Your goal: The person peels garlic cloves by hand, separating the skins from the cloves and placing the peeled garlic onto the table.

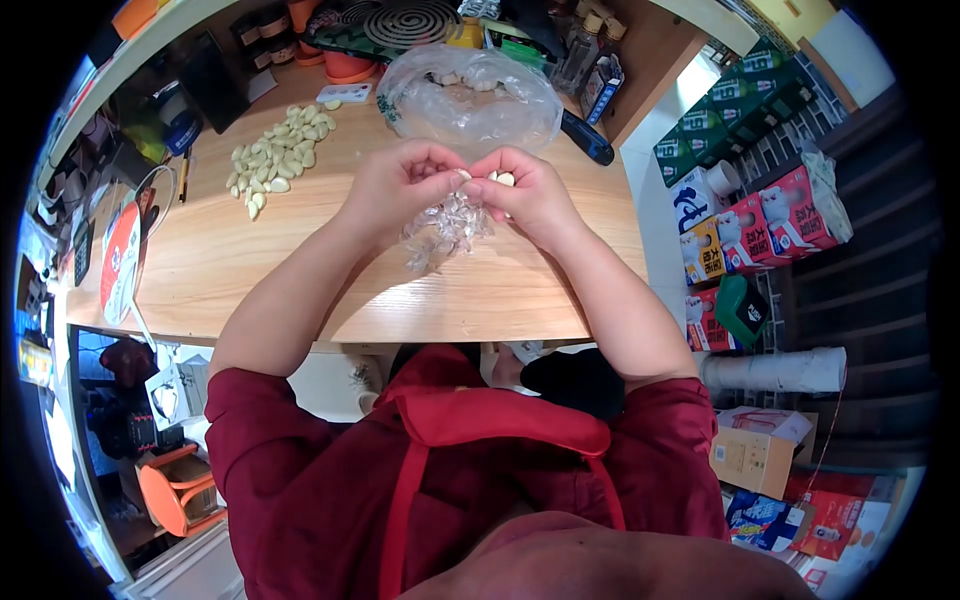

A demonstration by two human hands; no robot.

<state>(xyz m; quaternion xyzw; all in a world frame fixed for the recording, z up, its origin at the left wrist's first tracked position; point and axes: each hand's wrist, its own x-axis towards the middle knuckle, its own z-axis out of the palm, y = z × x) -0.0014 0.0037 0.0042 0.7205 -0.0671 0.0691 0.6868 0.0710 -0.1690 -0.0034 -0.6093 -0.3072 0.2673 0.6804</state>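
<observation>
My left hand and my right hand meet over the wooden desk, with their fingertips pinched together on a small pale garlic clove. More peeled cloves show in the curled fingers of my right hand. Beneath my hands lies a loose heap of papery garlic skins. To the left, a pile of peeled garlic cloves is spread on the desk. Just beyond my hands sits a clear plastic bag with whitish bulbs inside.
A dark-handled tool lies right of the bag. Behind the bag are a coiled black item and bottles. A red and white round fan stands at the desk's left. Boxes are stacked on the right, beyond the desk edge.
</observation>
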